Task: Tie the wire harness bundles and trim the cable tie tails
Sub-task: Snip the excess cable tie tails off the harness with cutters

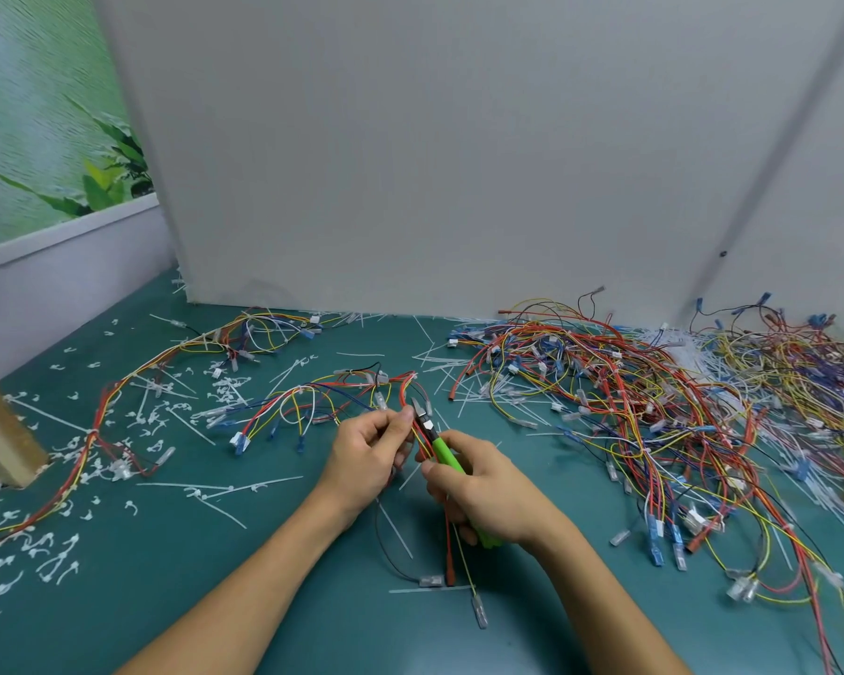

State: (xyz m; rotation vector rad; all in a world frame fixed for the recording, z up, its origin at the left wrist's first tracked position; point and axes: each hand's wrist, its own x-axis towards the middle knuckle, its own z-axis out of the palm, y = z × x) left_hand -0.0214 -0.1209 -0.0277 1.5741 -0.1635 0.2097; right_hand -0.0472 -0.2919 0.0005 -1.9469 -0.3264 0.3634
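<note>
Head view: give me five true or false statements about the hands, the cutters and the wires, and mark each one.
1. The right hand holds green cutters. True.
2. The left hand lies flat and empty on the table. False: it pinches the harness wires.
3. The big wire pile lies at the table's right. True.
4. The table is red. False: it is dark green.
5. Cut tie tails litter the table's left side. True.
</note>
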